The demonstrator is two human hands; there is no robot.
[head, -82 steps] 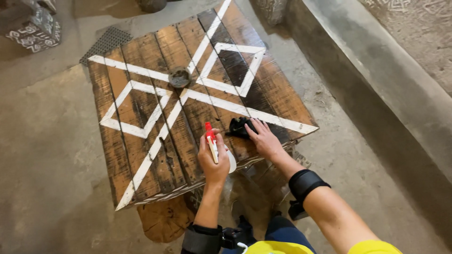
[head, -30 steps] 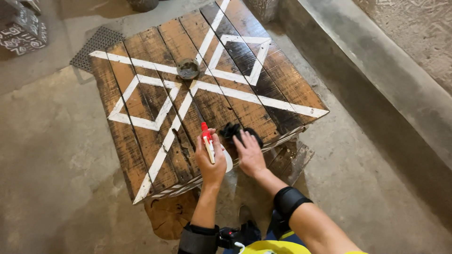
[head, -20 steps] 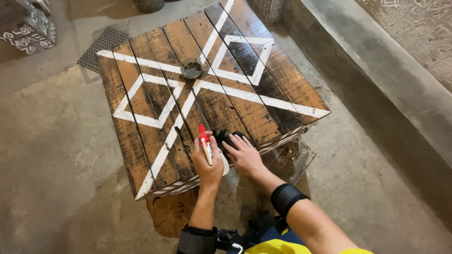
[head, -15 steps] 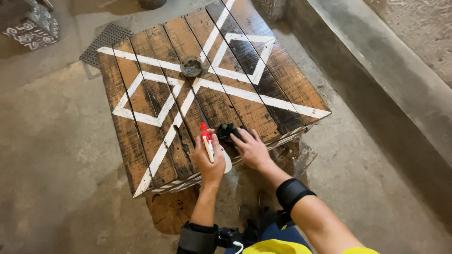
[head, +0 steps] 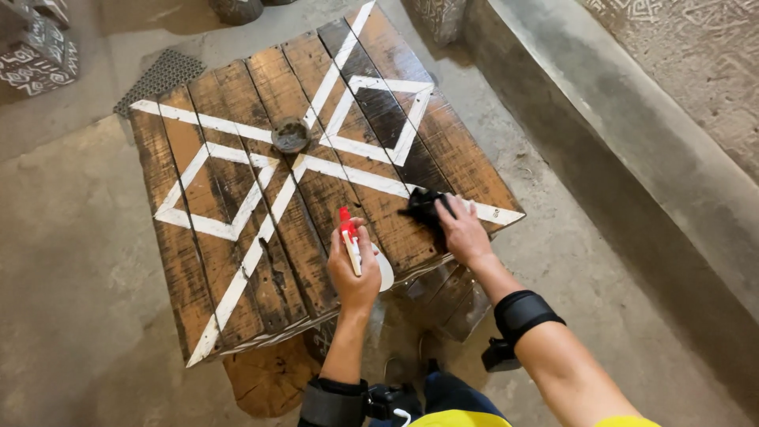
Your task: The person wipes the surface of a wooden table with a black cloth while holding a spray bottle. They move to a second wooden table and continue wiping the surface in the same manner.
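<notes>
Spray bottle (head: pixel 357 247): a small clear bottle with a red trigger head, held upright in the left hand (head: pixel 353 273), over the near edge of the table (head: pixel 237 237). The fingers are wrapped closed around the neck and body. It is judged light, rigid plastic and possibly slick if wet; the best hold is high on the neck, just below the trigger, so a finger can reach the lever.

Dark cloth (head: pixel 425 207): lies just beyond and to the right of the left hand, under the fingertips of the right hand (head: pixel 462 231). The right hand is spread flat and presses the cloth down onto the planks near the table's right corner. The cloth is judged soft and limp; it bunches under load, so a flat palm or a gathered pinch suits it.

Table: dark slatted wood with white painted diamond lines; it looks rough and could snag the cloth.

Beyond both hands, near the table centre, stands a small round dark dish (head: pixel 290 134), well apart from either hand.
</notes>
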